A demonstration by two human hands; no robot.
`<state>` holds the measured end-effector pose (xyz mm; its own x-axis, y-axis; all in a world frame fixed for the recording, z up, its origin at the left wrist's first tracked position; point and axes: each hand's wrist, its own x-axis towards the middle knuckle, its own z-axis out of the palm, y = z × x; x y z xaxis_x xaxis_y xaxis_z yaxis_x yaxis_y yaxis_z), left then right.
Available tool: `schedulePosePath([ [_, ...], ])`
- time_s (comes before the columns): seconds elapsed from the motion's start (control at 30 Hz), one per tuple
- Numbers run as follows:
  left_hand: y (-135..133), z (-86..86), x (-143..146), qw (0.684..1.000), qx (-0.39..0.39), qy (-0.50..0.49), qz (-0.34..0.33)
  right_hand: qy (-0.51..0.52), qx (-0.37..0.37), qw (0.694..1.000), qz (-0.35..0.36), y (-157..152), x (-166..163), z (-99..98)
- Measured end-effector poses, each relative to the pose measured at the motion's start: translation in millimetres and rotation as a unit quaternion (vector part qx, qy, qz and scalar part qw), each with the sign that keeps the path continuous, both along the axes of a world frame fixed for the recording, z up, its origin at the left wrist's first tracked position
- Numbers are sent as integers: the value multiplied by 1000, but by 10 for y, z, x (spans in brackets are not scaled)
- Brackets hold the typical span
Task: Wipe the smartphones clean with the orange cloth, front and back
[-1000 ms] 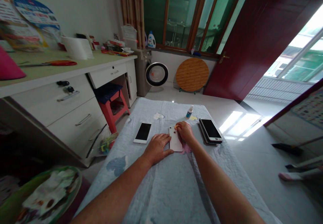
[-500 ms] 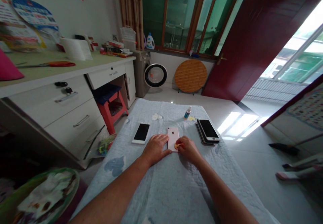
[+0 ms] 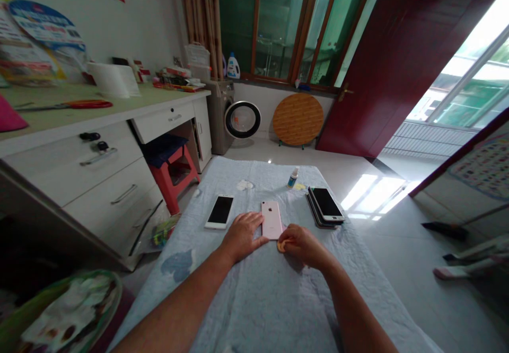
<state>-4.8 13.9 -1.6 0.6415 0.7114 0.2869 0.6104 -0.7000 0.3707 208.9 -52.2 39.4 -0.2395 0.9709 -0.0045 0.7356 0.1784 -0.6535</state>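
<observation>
Our right hand (image 3: 303, 243) has slid nearer since half a second ago, drawing the small orange pad (image 3: 281, 246) from the near part of the pink phone's back to just by its near right corner; whether the two touch, we cannot tell. Our right fingers are narrowed in a pinch on that pad. Our left hand (image 3: 240, 235) lies with thumb and fingers spread wide, fingertips at the left edge of the pink phone (image 3: 271, 220) and thumb by its near left corner. It lies back up on the blue cloth (image 3: 254, 300), right of the white phone (image 3: 220, 211) and left of the phone stack (image 3: 324, 204). We judge it light, stiff and slick, likely to skate on cloth under a sideways push, and fragile if dropped. We would steady it by its long side edges, keeping fingers off the smooth back, while the soft pad wants only a light pinch.
</observation>
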Motion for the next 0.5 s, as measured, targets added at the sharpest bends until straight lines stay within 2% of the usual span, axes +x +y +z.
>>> schedulePosePath([
  [0.1, 2, 4, 1, 1000, -1, 1, -1, -9, 73, 995, -69, 32, 88, -23],
  [0.27, 4, -2, 3, 1000, 1, 4, 0, -15, 202, 962, -183, 132, 122, -119],
  [0.37, 4, -6, -3, 1000, 2, 2, -1, -44, 216, 952, -213, 172, 107, -181],
  [0.5, 9, -14, -17, 1000, 5, -13, -9, -128, 178, 956, -194, 195, 108, -253],
])
